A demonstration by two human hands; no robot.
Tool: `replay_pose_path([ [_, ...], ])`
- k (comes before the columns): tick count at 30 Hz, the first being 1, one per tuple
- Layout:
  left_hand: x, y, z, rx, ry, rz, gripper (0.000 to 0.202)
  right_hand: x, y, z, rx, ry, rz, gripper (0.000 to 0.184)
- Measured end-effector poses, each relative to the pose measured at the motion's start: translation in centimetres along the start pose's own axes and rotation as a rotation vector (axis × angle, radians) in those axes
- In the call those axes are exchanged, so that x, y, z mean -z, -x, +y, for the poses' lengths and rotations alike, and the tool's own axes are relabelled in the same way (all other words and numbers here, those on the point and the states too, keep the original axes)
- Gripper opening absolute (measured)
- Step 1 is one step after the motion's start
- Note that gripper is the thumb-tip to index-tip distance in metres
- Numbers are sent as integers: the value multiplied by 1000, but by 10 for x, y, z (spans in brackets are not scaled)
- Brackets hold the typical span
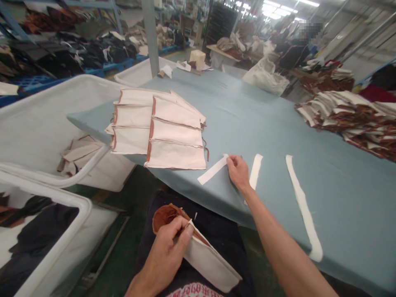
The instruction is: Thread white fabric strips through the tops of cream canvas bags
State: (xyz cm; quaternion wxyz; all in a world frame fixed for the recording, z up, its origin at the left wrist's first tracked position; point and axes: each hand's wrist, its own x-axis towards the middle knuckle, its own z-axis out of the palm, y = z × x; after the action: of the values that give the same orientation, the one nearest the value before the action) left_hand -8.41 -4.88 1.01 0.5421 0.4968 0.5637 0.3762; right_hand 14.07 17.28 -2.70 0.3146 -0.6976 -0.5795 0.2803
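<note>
Over my lap, my left hand (170, 243) pinches the edge of a folded cream fabric piece (213, 260) with a brown lining (163, 216). Thumb and forefinger close on its upper corner. On the blue-grey table, my right hand (237, 170) has its fingers pinched at the upper end of a short white strip (213, 170). Right of that hand lies another white strip (256, 169), partly hidden by my forearm. Farther right is a long, bent white strip (300, 198). Left of my right hand, cream fabric pieces (176, 154) with brown edging lie overlapped in stacks.
White bins (68, 181) holding fabric stand to the left of the table (247, 119). A large pile of cream and brown pieces (349, 115) is on the right. A grey post (150, 37) rises near the far edge. A person (293, 53) is in the background.
</note>
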Motion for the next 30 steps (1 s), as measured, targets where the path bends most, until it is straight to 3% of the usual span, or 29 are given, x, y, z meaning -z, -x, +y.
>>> replay_pose_path([
  [7, 10, 0, 9, -148, -215, 258, 31, 28, 80, -7, 49, -656, -102, 40],
  [13, 12, -2, 46, -242, -356, 389, 19, 53, 140, -36, 12, -988, -311, 35],
  [16, 7, 2, 66, -167, -240, 295, 22, 60, 162, -50, -88, -1095, -383, 34],
  [20, -2, 3, 79, -9, -44, -12, 33, 63, 187, -63, -267, -1136, -463, 34],
  [22, -5, 3, 79, 33, 25, -107, 37, 64, 197, -64, -313, -1133, -510, 36],
  [30, -14, 7, 75, 51, 97, -100, 51, 76, 210, -56, -350, -1253, -733, 36],
])
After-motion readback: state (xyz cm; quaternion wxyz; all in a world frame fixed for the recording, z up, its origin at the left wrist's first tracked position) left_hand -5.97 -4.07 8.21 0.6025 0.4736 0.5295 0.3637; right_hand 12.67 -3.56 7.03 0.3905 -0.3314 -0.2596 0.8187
